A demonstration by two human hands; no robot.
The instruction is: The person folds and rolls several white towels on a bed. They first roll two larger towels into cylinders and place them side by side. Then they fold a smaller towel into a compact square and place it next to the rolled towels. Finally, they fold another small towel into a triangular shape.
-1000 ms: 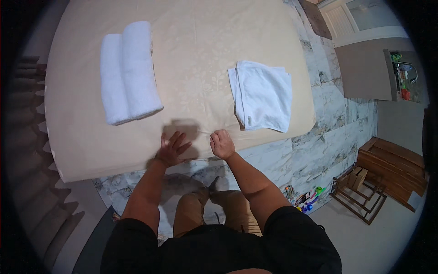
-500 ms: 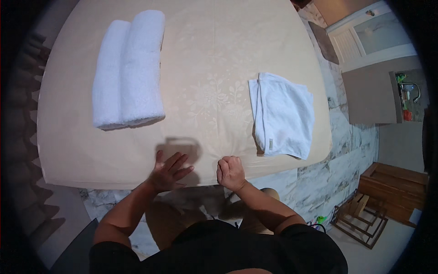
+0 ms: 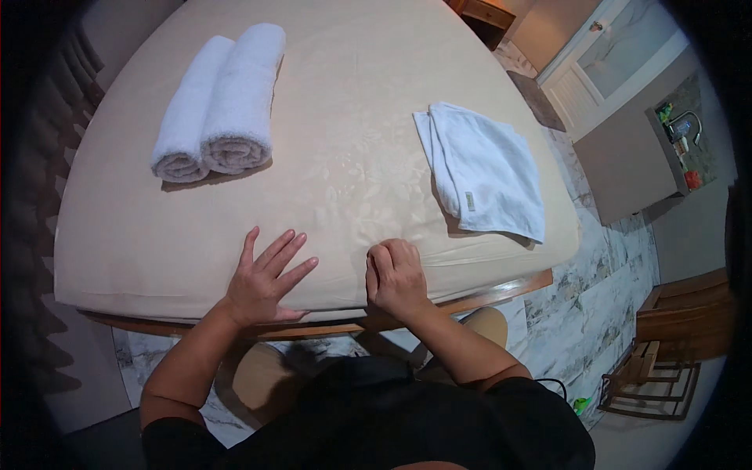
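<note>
Covering the bed (image 3: 509, 291), the cream floral bedsheet (image 3: 345, 102) should handle light, soft and pliable, best pinched where it slackens by the bed's front edge. There, my right hand (image 3: 398, 274) curls, fingers together on its creases; my left hand (image 3: 262, 286) spreads palm-down, fingers apart, holding nothing.

At the bed's (image 3: 501, 294) near edge, the left hand (image 3: 260, 287) splays and the right hand (image 3: 397, 274) pinches the sheet (image 3: 337, 141); towel rolls (image 3: 244, 98) lie bed-left, folded cloth (image 3: 492, 172) bed-right.
</note>
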